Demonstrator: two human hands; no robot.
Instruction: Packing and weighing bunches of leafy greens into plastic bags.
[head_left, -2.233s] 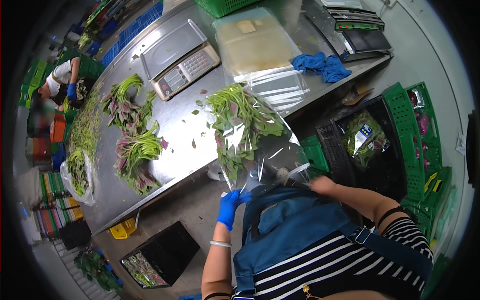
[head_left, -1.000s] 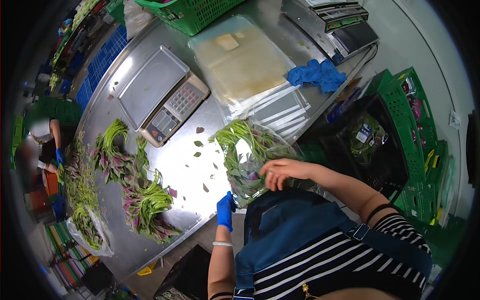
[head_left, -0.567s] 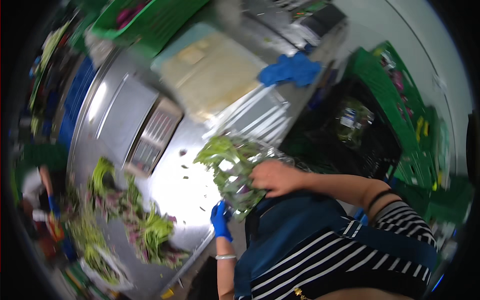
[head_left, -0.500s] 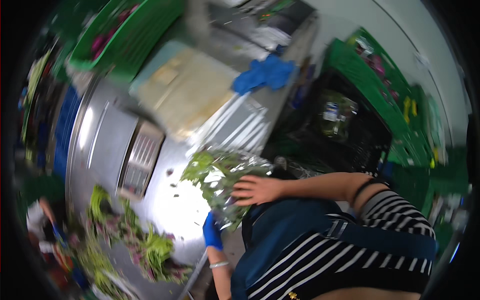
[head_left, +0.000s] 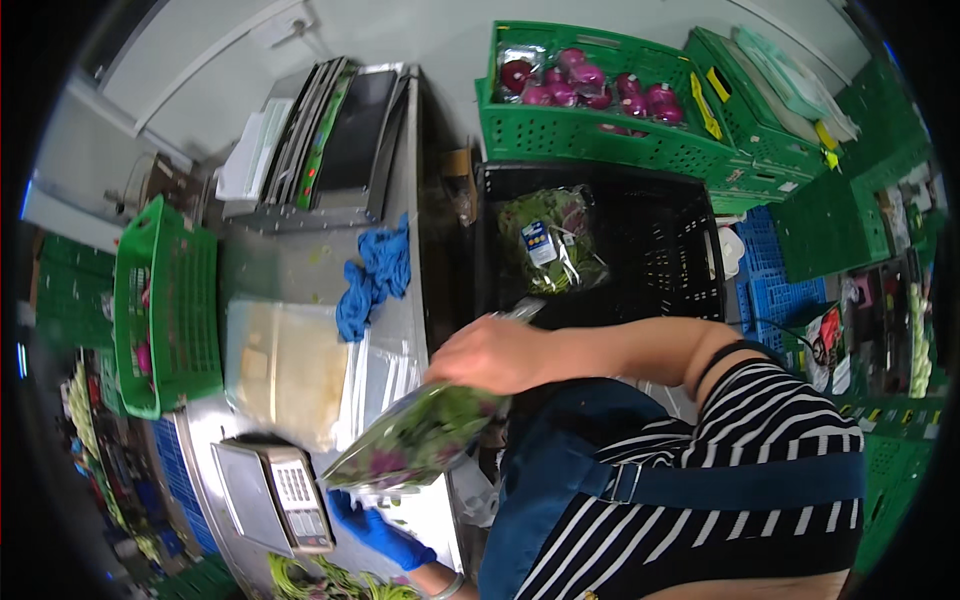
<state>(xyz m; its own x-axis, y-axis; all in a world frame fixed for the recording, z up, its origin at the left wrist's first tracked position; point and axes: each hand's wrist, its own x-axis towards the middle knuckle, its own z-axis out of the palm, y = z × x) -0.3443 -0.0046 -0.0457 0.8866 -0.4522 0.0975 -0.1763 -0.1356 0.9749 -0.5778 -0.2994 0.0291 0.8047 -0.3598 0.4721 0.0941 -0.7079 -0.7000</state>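
A clear bag of leafy greens with purple parts (head_left: 415, 440) is tilted above the steel table's edge. My bare right hand (head_left: 490, 355) is closed on its upper end. At the bag's lower corner is my left hand (head_left: 380, 530) in a blue glove, its fingers stretched out against or just under the plastic; part of them is hidden. A second bag of greens (head_left: 550, 245), with a label, lies in the black crate (head_left: 660, 290) ahead of my right arm.
On the steel table (head_left: 440, 520) are a weighing scale (head_left: 285, 495), a stack of plastic bags (head_left: 285, 370), a crumpled blue cloth or glove (head_left: 375, 280) and loose greens (head_left: 320, 580). Green crates (head_left: 610, 145) of wrapped purple produce stand behind the black crate. Another green crate (head_left: 185, 310) is at left.
My view has turned right, toward the black crate. The bag of greens has come up off the table in my right hand, which now grips its upper end instead of lying flat on it.
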